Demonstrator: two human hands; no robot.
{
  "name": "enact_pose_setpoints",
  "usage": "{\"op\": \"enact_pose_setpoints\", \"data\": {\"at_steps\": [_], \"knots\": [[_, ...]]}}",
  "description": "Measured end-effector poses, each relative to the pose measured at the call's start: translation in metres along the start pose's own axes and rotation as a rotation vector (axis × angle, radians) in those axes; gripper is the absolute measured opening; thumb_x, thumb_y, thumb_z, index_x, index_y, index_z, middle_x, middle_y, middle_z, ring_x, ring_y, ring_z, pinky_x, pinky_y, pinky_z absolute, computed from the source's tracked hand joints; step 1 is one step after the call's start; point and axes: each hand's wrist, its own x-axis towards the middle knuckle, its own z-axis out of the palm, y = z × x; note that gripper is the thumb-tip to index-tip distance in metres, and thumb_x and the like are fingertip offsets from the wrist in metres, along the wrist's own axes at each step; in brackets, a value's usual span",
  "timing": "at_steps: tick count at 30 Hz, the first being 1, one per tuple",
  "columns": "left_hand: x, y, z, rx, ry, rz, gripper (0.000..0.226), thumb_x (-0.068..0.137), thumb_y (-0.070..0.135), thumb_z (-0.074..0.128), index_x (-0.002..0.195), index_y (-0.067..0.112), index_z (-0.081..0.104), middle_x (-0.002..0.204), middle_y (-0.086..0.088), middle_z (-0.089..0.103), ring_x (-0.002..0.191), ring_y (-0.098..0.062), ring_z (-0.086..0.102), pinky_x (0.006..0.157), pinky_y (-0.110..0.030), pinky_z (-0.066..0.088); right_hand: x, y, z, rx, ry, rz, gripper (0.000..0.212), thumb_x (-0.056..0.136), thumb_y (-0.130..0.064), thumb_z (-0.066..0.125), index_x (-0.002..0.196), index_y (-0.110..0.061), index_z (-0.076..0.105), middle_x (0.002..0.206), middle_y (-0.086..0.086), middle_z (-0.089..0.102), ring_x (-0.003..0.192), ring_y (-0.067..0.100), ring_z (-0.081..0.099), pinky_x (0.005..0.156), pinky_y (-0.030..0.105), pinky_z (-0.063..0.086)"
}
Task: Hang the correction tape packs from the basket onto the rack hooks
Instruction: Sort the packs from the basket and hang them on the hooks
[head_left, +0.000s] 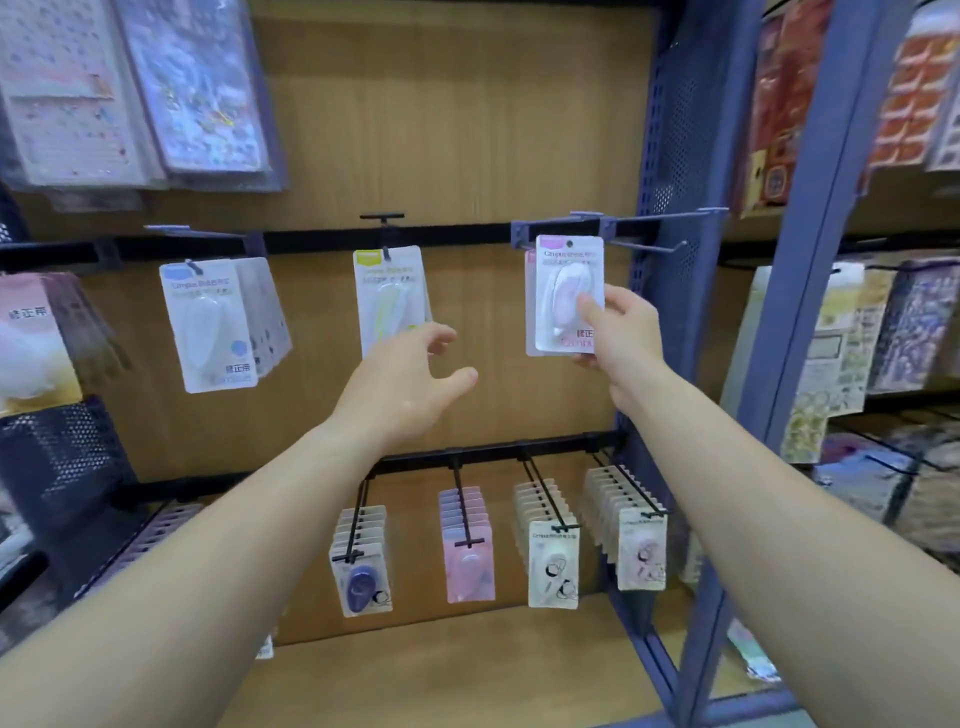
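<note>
Before wooden backboard (457, 130), right hand (621, 332) pinches pink pack (569, 291); left hand (410, 374) spread, empty.

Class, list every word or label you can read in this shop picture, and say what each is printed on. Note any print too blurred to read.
"修正带": far-left pack.
"修正带": bottom of the blue-tabbed pack.
"Campus": top of the pink-tabbed pack that the right hand holds; the characters after it are blurred.
"修正": lower on that pack, cut off by the hand.
Yellow-tabbed pack: blurred.
Lower-row packs: too small to read.
</note>
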Motion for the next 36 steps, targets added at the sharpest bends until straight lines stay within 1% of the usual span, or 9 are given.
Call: {"op": "enact_pose_setpoints", "data": {"at_steps": [8, 11, 13, 15, 17, 24, 29, 32, 36], "knots": [[0.010, -0.007, 0.006, 0.041, -0.016, -0.023, 0.051, 0.095, 0.044, 0.066, 0.142, 0.027, 0.055, 0.134, 0.010, 0.061, 0.121, -0.012, 0.058, 0.100, -0.034, 0.048, 0.012, 0.015, -0.003, -0.058, -0.013, 0.008, 0.025, 0.101, -0.026, 0.060, 0.125, -0.022, 0.067, 0.111, -0.006, 0.073, 0.090, 0.013, 0.073, 0.059, 0.023, 0.058], [0.012, -0.012, 0.008, 0.050, -0.017, -0.034, 0.051, 0.095, 0.043, 0.066, 0.142, 0.027, 0.055, 0.134, 0.010, 0.061, 0.121, -0.012, 0.058, 0.100, -0.035, 0.048, 0.019, 0.017, 0.001, -0.147, -0.009, 0.041, 0.023, 0.100, -0.027, 0.061, 0.122, -0.021, 0.065, 0.116, -0.005, 0.070, 0.096, 0.016, 0.071, 0.069, 0.031, 0.064], [0.010, -0.016, 0.010, 0.044, -0.026, -0.047, 0.052, 0.094, 0.044, 0.066, 0.142, 0.028, 0.055, 0.135, 0.010, 0.061, 0.121, -0.012, 0.058, 0.102, -0.037, 0.049, 0.018, 0.023, 0.003, -0.332, 0.007, 0.077, 0.031, 0.098, -0.031, 0.063, 0.127, -0.021, 0.059, 0.123, -0.003, 0.064, 0.100, 0.018, 0.065, 0.079, 0.040, 0.062], [0.004, -0.021, 0.014, 0.047, -0.045, -0.048, 0.053, 0.094, 0.045, 0.066, 0.142, 0.028, 0.055, 0.134, 0.011, 0.061, 0.119, -0.012, 0.058, 0.103, -0.038, 0.049, 0.013, 0.036, 0.000, -0.671, 0.023, 0.050, 0.057, 0.096, -0.039, 0.066, 0.145, -0.017, 0.047, 0.138, 0.004, 0.052, 0.103, 0.023, 0.060, 0.079, 0.040, 0.053], [-0.006, -0.030, 0.018, 0.056, -0.076, -0.048, 0.053, 0.093, 0.045, 0.066, 0.142, 0.028, 0.054, 0.134, 0.012, 0.061, 0.119, -0.012, 0.058, 0.103, -0.038, 0.049, 0.000, 0.052, -0.005, -0.880, -0.003, -0.018, 0.063, 0.095, -0.042, 0.066, 0.149, -0.020, 0.042, 0.147, 0.006, 0.045, 0.111, 0.026, 0.060, 0.079, 0.037, 0.047], [-0.081, -0.084, 0.057, 0.105, -0.223, -0.138, 0.053, 0.094, 0.043, 0.066, 0.143, 0.025, 0.055, 0.139, 0.005, 0.060, 0.126, -0.016, 0.057, 0.105, -0.035, 0.047, -0.085, 0.119, -0.010, -1.175, -0.431, -0.082, 0.052, 0.093, -0.048, 0.064, 0.138, -0.023, 0.055, 0.140, 0.000, 0.053, 0.118, 0.023, 0.060, 0.093, 0.042, 0.054], [-0.170, -0.135, 0.096, 0.101, -0.397, -0.253, 0.053, 0.092, 0.041, 0.069, 0.140, 0.022, 0.058, 0.135, 0.002, 0.064, 0.123, -0.016, 0.060, 0.105, -0.031, 0.047, -0.155, 0.185, -0.002, -1.231, -0.741, 0.045, 0.050, 0.092, -0.052, 0.067, 0.130, -0.021, 0.060, 0.133, 0.003, 0.060, 0.119, 0.024, 0.060, 0.095, 0.040, 0.052], [-0.223, -0.167, 0.120, 0.117, -0.514, -0.320, 0.052, 0.091, 0.040, 0.070, 0.139, 0.021, 0.059, 0.136, 0.001, 0.063, 0.119, -0.016, 0.061, 0.101, -0.027, 0.042, -0.196, 0.235, 0.002, -1.241, -0.848, 0.145, 0.053, 0.090, -0.051, 0.069, 0.132, -0.021, 0.060, 0.133, 0.004, 0.059, 0.122, 0.026, 0.058, 0.098, 0.040, 0.050], [-0.283, -0.211, 0.149, 0.129, -0.635, -0.420, 0.051, 0.092, 0.037, 0.069, 0.139, 0.018, 0.060, 0.138, -0.003, 0.064, 0.124, -0.020, 0.060, 0.100, -0.026, 0.042, -0.245, 0.304, 0.003, -1.225, -0.948, 0.261, 0.048, 0.085, -0.052, 0.070, 0.121, -0.021, 0.065, 0.127, 0.006, 0.067, 0.119, 0.028, 0.061, 0.097, 0.039, 0.051]]}}
